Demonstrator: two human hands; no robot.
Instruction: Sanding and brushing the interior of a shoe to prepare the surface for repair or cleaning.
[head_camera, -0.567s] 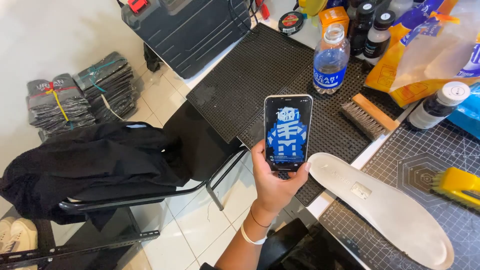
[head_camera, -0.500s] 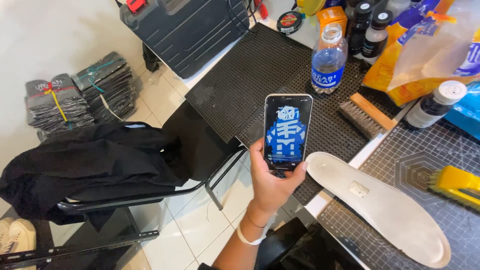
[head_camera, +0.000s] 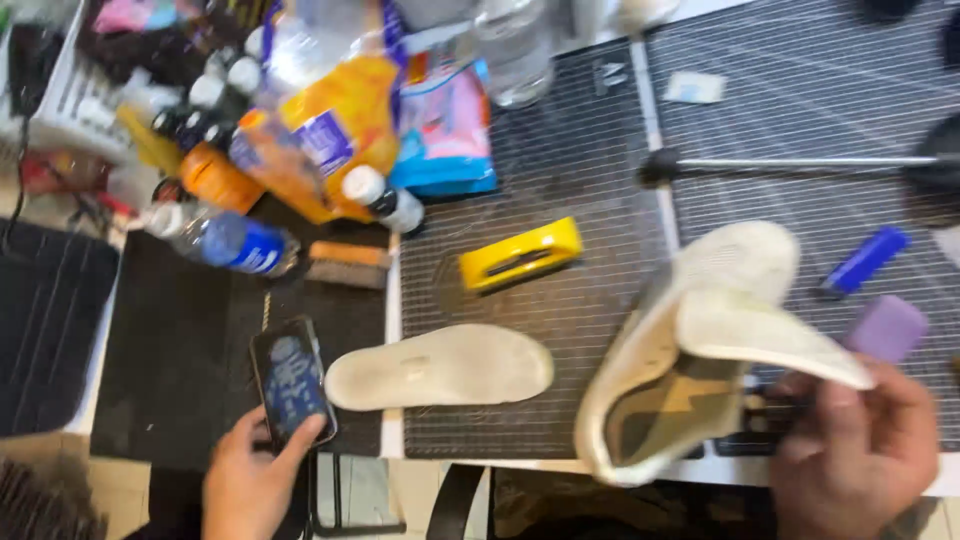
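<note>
My left hand (head_camera: 250, 480) holds a dark smartphone (head_camera: 291, 380) with a lit screen low over a black mat (head_camera: 180, 370) at the lower left. My right hand (head_camera: 855, 455) grips a cream-white shoe (head_camera: 700, 340) at the lower right, its opening turned toward me. A pale insole (head_camera: 440, 366) lies flat between the two hands, across the edge of a gridded cutting mat (head_camera: 560, 200). The picture is blurred by motion.
A yellow box-shaped tool (head_camera: 520, 254) sits above the insole. A wooden brush (head_camera: 345, 264), a water bottle (head_camera: 225, 240), small bottles and an orange bag (head_camera: 310, 140) crowd the upper left. A blue lighter (head_camera: 862, 262), a purple block (head_camera: 886, 328) and a metal rod (head_camera: 800, 163) lie right.
The view has swung right from the chair and floor to the worktable. My left hand has lowered the phone to the mat. My right hand with the shoe has come into view.
</note>
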